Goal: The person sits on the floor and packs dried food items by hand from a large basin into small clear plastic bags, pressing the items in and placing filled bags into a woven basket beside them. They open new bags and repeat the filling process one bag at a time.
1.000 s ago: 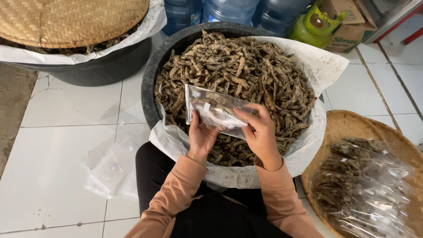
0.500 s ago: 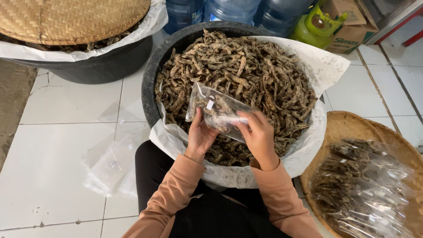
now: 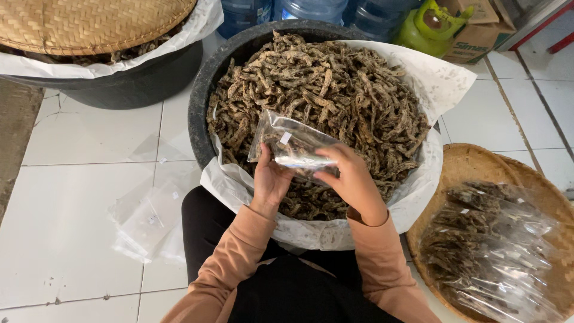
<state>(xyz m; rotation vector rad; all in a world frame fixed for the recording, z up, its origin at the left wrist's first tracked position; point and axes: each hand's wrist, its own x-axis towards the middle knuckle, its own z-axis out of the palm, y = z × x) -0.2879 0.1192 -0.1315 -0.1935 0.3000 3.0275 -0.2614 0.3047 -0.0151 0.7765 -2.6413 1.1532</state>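
Since the earlier frame, the clear plastic bag [image 3: 294, 145] has tilted up a little. Both the left hand [image 3: 270, 178] and the right hand [image 3: 353, 179] close around it, keeping it over the black tub [image 3: 200, 101] of dried strips [image 3: 335, 90], probably so spills fall back in.

The clear plastic bag [image 3: 291, 145] has tilted, its upper corner swung toward ten o'clock. The right hand [image 3: 351, 179] has slid lower along its edge, while the left hand [image 3: 270, 178] has edged slightly up.
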